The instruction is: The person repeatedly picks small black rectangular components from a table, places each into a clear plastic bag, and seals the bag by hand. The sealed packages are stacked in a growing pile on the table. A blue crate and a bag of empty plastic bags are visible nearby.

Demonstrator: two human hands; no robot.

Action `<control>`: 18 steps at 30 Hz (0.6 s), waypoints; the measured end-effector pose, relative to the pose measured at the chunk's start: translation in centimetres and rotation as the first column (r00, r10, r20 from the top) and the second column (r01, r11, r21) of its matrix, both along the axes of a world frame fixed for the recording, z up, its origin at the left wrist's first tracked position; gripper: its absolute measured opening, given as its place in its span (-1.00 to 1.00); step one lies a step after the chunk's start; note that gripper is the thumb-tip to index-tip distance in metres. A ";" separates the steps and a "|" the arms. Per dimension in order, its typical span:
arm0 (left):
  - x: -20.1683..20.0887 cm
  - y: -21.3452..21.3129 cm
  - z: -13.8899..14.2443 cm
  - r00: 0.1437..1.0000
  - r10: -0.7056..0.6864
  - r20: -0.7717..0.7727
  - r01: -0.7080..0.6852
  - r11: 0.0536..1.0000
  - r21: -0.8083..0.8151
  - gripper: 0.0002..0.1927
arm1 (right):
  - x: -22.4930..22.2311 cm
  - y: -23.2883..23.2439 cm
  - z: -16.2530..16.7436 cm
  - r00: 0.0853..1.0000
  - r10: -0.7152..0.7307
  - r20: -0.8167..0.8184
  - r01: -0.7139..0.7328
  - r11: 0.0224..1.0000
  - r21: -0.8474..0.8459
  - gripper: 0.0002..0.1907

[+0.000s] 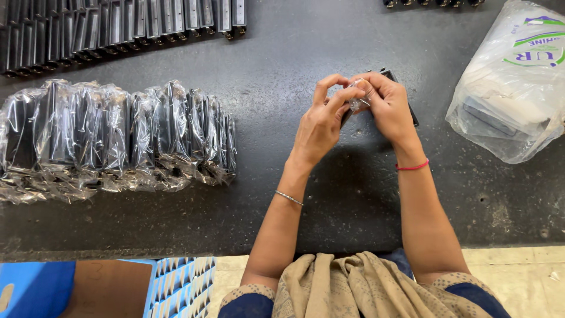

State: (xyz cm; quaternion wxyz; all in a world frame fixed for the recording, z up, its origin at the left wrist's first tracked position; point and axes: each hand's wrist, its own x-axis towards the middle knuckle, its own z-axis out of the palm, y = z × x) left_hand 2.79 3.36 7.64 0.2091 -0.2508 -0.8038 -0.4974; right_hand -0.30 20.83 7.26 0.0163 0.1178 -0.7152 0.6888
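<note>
Clear plastic wrap [358,101] pinched between fingertips of left hand [321,121] and right hand [388,106], both curled shut around small black part [406,100], held just above dark table [282,65]. Wrapped black parts [118,135] lay left, well apart.

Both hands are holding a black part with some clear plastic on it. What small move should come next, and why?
Probably pull the clear plastic down over the black part. The left hand and right hand pinch the film at the part's near end, and the part looks mostly uncovered, while the wrapped pieces to the left are fully sleeved.
</note>
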 end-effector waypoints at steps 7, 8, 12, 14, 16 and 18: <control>-0.1 0.0 0.4 0.997 0.046 -0.070 -0.047 0.999 -0.011 -0.60 | 0.3 0.8 0.1 0.994 0.108 0.036 -0.101 0.983 -0.152 -0.56; -0.1 -0.1 0.4 0.996 0.051 -0.073 -0.052 0.999 -0.011 -0.61 | 0.5 1.0 0.3 0.992 0.123 0.034 -0.117 0.984 -0.131 -0.53; -0.2 -0.4 0.5 1.000 0.020 -0.023 -0.020 1.000 0.020 -0.62 | 0.6 1.9 0.8 0.965 0.259 -0.026 -0.260 0.964 -0.055 -0.58; -0.1 -0.5 0.7 0.999 -0.018 -0.031 0.019 0.999 0.046 -0.62 | 0.5 1.9 0.8 0.968 0.251 -0.019 -0.252 0.967 -0.034 -0.57; 0.1 -0.5 0.9 0.999 -0.039 -0.037 0.041 0.998 0.047 -0.62 | 0.4 1.9 0.8 0.974 0.224 0.018 -0.222 0.972 -0.072 -0.63; 0.2 -0.4 1.1 0.998 -0.051 -0.039 0.052 0.998 0.044 -0.62 | 0.3 1.8 0.8 0.978 0.207 0.038 -0.203 0.975 -0.093 -0.67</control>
